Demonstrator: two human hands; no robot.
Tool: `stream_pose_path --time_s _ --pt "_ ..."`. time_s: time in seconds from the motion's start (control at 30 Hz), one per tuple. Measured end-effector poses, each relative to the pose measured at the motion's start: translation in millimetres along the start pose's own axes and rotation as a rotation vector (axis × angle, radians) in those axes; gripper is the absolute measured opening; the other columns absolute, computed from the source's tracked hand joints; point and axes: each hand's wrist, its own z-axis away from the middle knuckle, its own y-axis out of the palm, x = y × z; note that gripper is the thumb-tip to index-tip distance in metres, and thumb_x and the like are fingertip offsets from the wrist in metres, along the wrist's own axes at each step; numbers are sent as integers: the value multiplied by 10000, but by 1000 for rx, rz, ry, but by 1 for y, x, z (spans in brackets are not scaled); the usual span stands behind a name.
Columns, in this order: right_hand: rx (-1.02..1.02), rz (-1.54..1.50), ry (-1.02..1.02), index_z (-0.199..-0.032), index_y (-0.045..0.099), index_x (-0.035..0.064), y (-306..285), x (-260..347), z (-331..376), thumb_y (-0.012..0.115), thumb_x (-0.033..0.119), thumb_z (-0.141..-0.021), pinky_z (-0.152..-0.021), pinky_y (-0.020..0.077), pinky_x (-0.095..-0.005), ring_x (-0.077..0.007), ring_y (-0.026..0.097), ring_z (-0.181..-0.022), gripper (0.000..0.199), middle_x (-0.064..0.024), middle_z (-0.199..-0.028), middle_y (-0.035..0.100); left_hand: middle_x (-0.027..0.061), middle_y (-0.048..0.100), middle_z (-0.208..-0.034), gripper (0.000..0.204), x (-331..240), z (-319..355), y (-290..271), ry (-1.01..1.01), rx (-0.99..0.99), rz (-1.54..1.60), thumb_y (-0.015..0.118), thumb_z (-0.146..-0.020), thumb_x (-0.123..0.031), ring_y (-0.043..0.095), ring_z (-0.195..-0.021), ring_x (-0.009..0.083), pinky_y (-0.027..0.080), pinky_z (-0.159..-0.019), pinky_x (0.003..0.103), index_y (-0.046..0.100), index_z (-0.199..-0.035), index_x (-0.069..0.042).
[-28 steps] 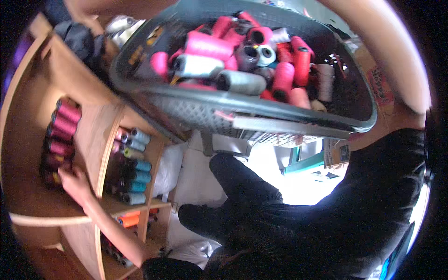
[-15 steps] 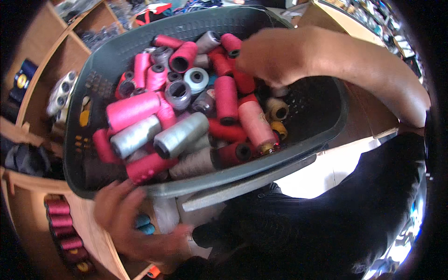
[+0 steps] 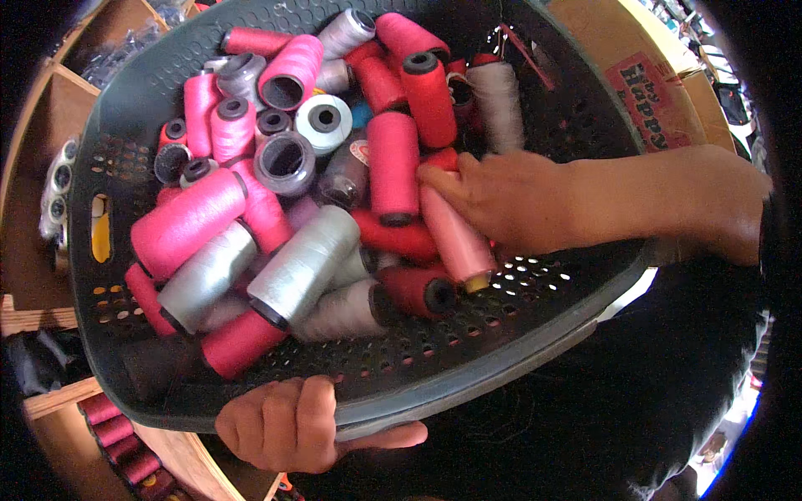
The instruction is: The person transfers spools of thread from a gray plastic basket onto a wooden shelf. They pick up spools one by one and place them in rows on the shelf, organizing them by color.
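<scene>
A dark grey plastic basket full of thread spools fills the middle of the view, tilted toward me. My left hand is closed over its near rim, fingers on top and thumb stretched along the outside. Inside the basket at the right, my right hand has its fingers curled over the upper end of a light pink thread spool; part of the grip is hidden. Close by lie a dark pink spool, a red spool and a beige spool. Pale grey spools lie nearer the left hand.
Wooden shelf compartments stand on the left, with white spools in one. Dark red spools sit in a lower compartment. A cardboard box stands behind the basket's right side.
My left hand, open below the rim before, now grips it. My right hand has moved nearer, from the far right spools to the light pink one. The basket looks closer and more tilted.
</scene>
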Motion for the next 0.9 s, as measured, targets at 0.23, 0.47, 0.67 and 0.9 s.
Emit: stream_pose_path --time_s 0.23,0.47,0.67,0.9 --pt "-328 443 -195 -1118 608 96 -19 -30 -7 690 215 -837 -836 532 -407 -284 666 -997 316 -89 -1039 643 47 529 -607 873 -3 -14 -28 -54 348 59 488 -800 -931 496 -493 244 362 -502 387 614 -835 -68" --pt "-489 386 -492 -1068 713 177 -1 -17 -7 701 246 -829 -865 544 -425 -307 646 -1095 249 -128 -1215 593 22 489 -554 839 0 -10 -19 -14 289 52 520 -804 -915 470 -442 201 332 -457 336 573 -730 -81" --pt "-207 301 -85 -993 768 103 -84 -7 17 764 282 -779 -858 583 -471 -389 719 -945 279 -145 -1029 749 38 558 -631 670 1 0 -31 -9 361 -8 504 -940 -722 522 -512 212 373 -525 354 646 -802 -82" --pt "21 314 -66 -962 725 24 -126 -20 49 731 206 -825 -799 579 -436 -339 730 -926 228 -186 -965 742 86 546 -586 797 7 12 -30 85 265 -104 395 -944 -775 534 -494 247 355 -505 387 662 -786 -41"
